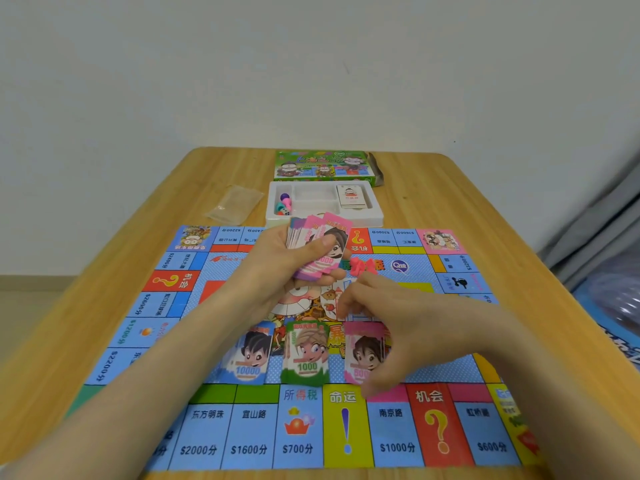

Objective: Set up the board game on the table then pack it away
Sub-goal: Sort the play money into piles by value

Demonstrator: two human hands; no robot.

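Observation:
The colourful game board (298, 434) lies flat on the wooden table (485, 216). My left hand (273, 275) holds a fanned stack of play money (322, 247) above the board's middle, a pink note on top. Three money piles lie in a row on the board: blue 10000 (249, 355), green 1000 (306, 353) and pink (362, 351). My right hand (398, 327) hovers over the pink pile with loosely bent fingers, covering its right side, and nothing shows in it.
Behind the board stands a white plastic tray (377, 216) with pawns and a die (284, 204) and a card deck (350, 197). The green game box (322, 164) sits behind the tray. A clear plastic bag (235, 202) lies to the tray's left. Small red pieces (362, 266) sit on the board.

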